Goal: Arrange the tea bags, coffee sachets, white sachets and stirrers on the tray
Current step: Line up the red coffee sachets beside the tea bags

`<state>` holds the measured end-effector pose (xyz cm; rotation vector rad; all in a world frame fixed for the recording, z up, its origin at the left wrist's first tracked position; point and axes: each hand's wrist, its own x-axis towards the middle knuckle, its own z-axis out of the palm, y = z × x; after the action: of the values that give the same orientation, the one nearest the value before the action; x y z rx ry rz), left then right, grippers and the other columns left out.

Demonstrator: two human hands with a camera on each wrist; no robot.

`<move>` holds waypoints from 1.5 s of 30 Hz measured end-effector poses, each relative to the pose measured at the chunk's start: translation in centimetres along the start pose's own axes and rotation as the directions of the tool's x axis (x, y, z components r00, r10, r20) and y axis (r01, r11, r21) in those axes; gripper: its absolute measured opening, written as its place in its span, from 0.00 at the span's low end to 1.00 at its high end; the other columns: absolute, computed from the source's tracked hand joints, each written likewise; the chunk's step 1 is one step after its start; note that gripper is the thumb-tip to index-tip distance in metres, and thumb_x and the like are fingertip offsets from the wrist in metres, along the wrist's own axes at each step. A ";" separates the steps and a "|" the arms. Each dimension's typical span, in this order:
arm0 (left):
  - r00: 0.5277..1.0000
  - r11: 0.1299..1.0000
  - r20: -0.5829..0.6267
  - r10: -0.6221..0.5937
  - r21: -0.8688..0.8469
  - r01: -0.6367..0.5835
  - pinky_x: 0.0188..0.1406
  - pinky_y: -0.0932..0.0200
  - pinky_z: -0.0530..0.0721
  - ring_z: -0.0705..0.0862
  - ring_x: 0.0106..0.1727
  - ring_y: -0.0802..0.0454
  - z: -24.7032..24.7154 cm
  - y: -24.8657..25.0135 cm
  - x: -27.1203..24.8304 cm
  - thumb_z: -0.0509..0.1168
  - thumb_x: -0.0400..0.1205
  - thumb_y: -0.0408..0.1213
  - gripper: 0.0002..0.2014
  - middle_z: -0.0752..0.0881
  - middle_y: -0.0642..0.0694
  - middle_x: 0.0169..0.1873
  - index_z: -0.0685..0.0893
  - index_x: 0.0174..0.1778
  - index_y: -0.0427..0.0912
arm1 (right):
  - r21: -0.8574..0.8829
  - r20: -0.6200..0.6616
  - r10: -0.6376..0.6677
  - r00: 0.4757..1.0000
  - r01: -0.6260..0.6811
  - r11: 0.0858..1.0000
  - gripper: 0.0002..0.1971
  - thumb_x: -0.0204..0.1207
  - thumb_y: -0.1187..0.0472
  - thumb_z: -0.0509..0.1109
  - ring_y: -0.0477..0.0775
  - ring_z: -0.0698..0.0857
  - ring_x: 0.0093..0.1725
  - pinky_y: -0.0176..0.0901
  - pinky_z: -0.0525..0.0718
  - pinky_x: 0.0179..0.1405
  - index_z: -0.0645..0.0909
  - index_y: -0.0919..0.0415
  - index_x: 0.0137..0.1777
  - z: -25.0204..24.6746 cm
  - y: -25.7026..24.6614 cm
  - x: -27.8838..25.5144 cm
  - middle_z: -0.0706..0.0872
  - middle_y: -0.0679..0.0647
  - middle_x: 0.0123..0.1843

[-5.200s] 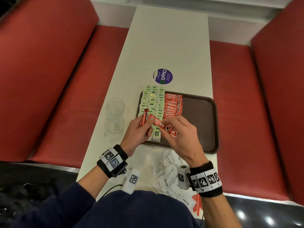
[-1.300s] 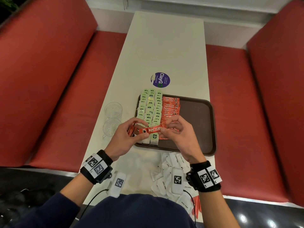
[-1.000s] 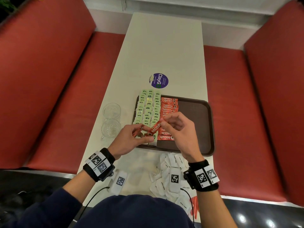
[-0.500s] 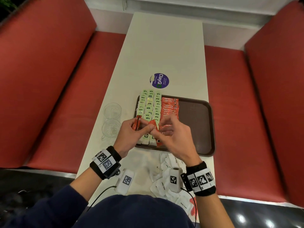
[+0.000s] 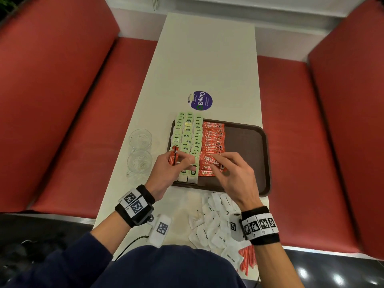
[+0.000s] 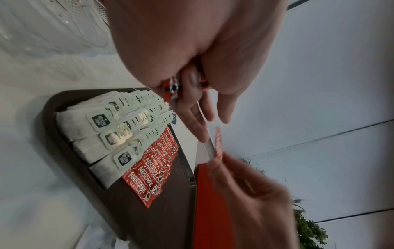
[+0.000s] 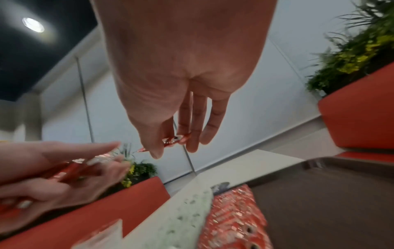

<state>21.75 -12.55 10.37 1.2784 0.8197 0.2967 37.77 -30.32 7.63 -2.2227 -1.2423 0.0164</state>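
Note:
A dark brown tray lies on the white table, with three rows of green-tagged tea bags along its left side and a column of red coffee sachets beside them. My left hand grips a small bundle of red coffee sachets over the tray's near left corner. My right hand pinches one red coffee sachet just above the near end of the red column. White sachets lie heaped on the table near me, and red stirrers lie at the near right edge.
Two clear glass cups stand left of the tray. A round purple sticker marks the table beyond the tray. Red bench seats flank the table on both sides. The tray's right half holds nothing.
My right hand drew one sachet out of the left hand's bundle and carried it right, over the near end of the red column. The left hand stayed over the tray's near left corner.

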 end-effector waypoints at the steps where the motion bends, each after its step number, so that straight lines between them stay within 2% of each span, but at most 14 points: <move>1: 1.000 1.000 -0.011 -0.018 -0.017 0.018 0.28 0.69 0.76 0.95 0.47 0.45 -0.3 -0.2 0.0 0.77 0.87 0.43 0.16 0.96 0.41 0.47 0.88 0.57 0.30 | -0.040 0.052 0.028 0.998 -0.026 0.999 0.18 0.84 0.48 0.82 0.49 0.88 0.54 0.52 0.91 0.55 0.92 0.50 0.72 0.4 1.1 0.0 0.87 0.48 0.64; 3: 0.999 0.998 -0.021 -0.050 -0.041 0.050 0.26 0.65 0.74 0.90 0.42 0.45 -0.8 -0.4 -0.2 0.76 0.87 0.45 0.21 0.93 0.40 0.42 0.84 0.58 0.26 | -0.137 0.181 0.069 0.981 -0.044 0.990 0.19 0.83 0.46 0.81 0.52 0.86 0.58 0.57 0.89 0.58 0.92 0.48 0.72 1.5 3.2 0.0 0.88 0.48 0.63; 5: 0.998 0.997 -0.021 -0.066 -0.044 0.065 0.25 0.65 0.75 0.86 0.38 0.46 -1.3 -0.6 -0.4 0.76 0.87 0.45 0.22 0.90 0.40 0.40 0.84 0.56 0.26 | -0.221 0.316 0.079 0.946 -0.007 0.975 0.19 0.84 0.44 0.79 0.54 0.84 0.61 0.56 0.84 0.61 0.91 0.46 0.73 2.9 4.4 0.1 0.88 0.47 0.65; 9: 0.997 0.997 -0.011 -0.077 -0.034 0.076 0.30 0.58 0.72 0.83 0.35 0.48 -2.0 -1.1 -0.5 0.77 0.86 0.47 0.16 0.89 0.40 0.39 0.87 0.51 0.36 | -0.279 0.432 0.089 0.897 0.040 0.959 0.21 0.86 0.42 0.76 0.53 0.79 0.65 0.52 0.78 0.65 0.89 0.45 0.76 5.2 5.0 0.1 0.86 0.45 0.68; 12: 0.996 0.994 -0.020 -0.087 -0.065 0.085 0.37 0.49 0.73 0.82 0.34 0.48 -2.6 -1.3 -0.7 0.78 0.85 0.47 0.14 0.88 0.39 0.38 0.88 0.49 0.39 | -0.279 0.422 0.121 0.898 0.002 0.960 0.21 0.85 0.41 0.77 0.53 0.79 0.66 0.53 0.78 0.67 0.89 0.44 0.76 5.9 5.1 0.2 0.86 0.45 0.69; 19: 0.995 0.993 -0.026 -0.101 -0.069 0.099 0.26 0.67 0.77 0.80 0.31 0.50 -3.2 -1.7 -1.0 0.76 0.87 0.39 0.11 0.85 0.37 0.38 0.87 0.52 0.34 | -0.273 0.387 0.135 0.912 -0.026 0.962 0.17 0.84 0.42 0.78 0.53 0.80 0.63 0.54 0.80 0.63 0.92 0.44 0.70 7.0 4.6 0.2 0.88 0.45 0.65; 24: 0.993 0.994 0.032 -0.110 -0.018 0.111 0.29 0.63 0.72 0.78 0.32 0.51 -3.5 -2.0 -1.0 0.76 0.88 0.44 0.12 0.85 0.39 0.38 0.86 0.54 0.38 | -0.265 0.316 0.172 0.933 -0.087 0.960 0.17 0.82 0.42 0.80 0.54 0.81 0.63 0.53 0.80 0.61 0.93 0.47 0.67 7.5 4.4 0.3 0.89 0.46 0.63; 29: 0.971 0.958 0.086 -0.223 -0.167 0.234 0.26 0.61 0.66 0.77 0.32 0.51 -3.1 -1.7 -1.0 0.70 0.92 0.37 0.07 0.85 0.39 0.39 0.84 0.58 0.37 | -0.233 0.297 0.180 0.938 -0.112 0.966 0.20 0.80 0.43 0.83 0.54 0.80 0.63 0.52 0.80 0.61 0.91 0.48 0.69 7.5 4.3 0.3 0.88 0.46 0.65; 32: 0.962 0.930 0.126 -0.242 -0.253 0.267 0.27 0.61 0.73 0.79 0.34 0.50 -3.1 -1.8 -1.0 0.60 0.95 0.33 0.13 0.85 0.37 0.41 0.85 0.66 0.29 | -0.189 0.256 0.181 0.950 -0.134 0.973 0.22 0.80 0.41 0.82 0.53 0.80 0.63 0.53 0.81 0.61 0.90 0.47 0.71 7.1 3.8 0.5 0.89 0.46 0.66; 35: 0.963 0.929 0.165 -0.215 -0.269 0.253 0.35 0.59 0.82 0.83 0.37 0.47 -3.0 -1.7 -1.2 0.56 0.98 0.36 0.18 0.86 0.35 0.44 0.85 0.70 0.26 | -0.004 0.181 0.164 0.970 -0.166 0.986 0.16 0.84 0.41 0.79 0.47 0.80 0.59 0.53 0.84 0.59 0.91 0.46 0.66 6.0 1.8 1.1 0.89 0.42 0.61; 37: 0.960 0.955 0.192 -0.202 -0.176 0.236 0.34 0.57 0.80 0.81 0.34 0.48 -2.9 -1.8 -1.3 0.57 0.98 0.41 0.18 0.85 0.39 0.41 0.85 0.70 0.31 | 0.215 0.141 0.149 0.979 -0.177 0.961 0.10 0.86 0.45 0.78 0.42 0.85 0.53 0.51 0.88 0.55 0.92 0.47 0.60 4.9 -0.4 1.7 0.91 0.39 0.55; 40: 0.951 0.976 0.264 -0.161 0.183 0.115 0.35 0.57 0.72 0.73 0.33 0.53 -2.7 -1.7 -1.5 0.59 0.97 0.46 0.12 0.79 0.51 0.35 0.79 0.70 0.42 | 0.509 0.210 0.207 0.956 -0.288 0.811 0.08 0.88 0.45 0.76 0.48 0.91 0.46 0.50 0.90 0.49 0.92 0.47 0.57 2.4 -4.5 2.7 0.94 0.44 0.46; 43: 0.925 0.896 0.364 -0.107 0.439 -0.069 0.54 0.51 0.87 0.88 0.49 0.52 -2.1 -1.5 -1.7 0.66 0.94 0.46 0.16 0.88 0.49 0.51 0.66 0.69 0.48 | 0.587 0.401 0.147 0.904 -0.376 0.717 0.08 0.87 0.44 0.78 0.50 0.94 0.42 0.51 0.93 0.47 0.90 0.45 0.59 0.9 -6.6 3.2 0.94 0.48 0.45; 45: 0.922 0.856 0.381 -0.068 0.497 -0.143 0.48 0.54 0.85 0.85 0.42 0.58 -1.7 -1.4 -1.8 0.68 0.92 0.39 0.21 0.85 0.50 0.46 0.59 0.67 0.47 | 0.583 0.433 0.122 0.893 -0.381 0.718 0.06 0.83 0.51 0.83 0.49 0.95 0.44 0.48 0.93 0.48 0.91 0.47 0.56 0.8 -6.6 3.2 0.94 0.46 0.48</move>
<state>19.05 -12.82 9.66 1.7912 0.5422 -0.1674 34.21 -24.83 11.04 -1.7614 -0.8825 0.8904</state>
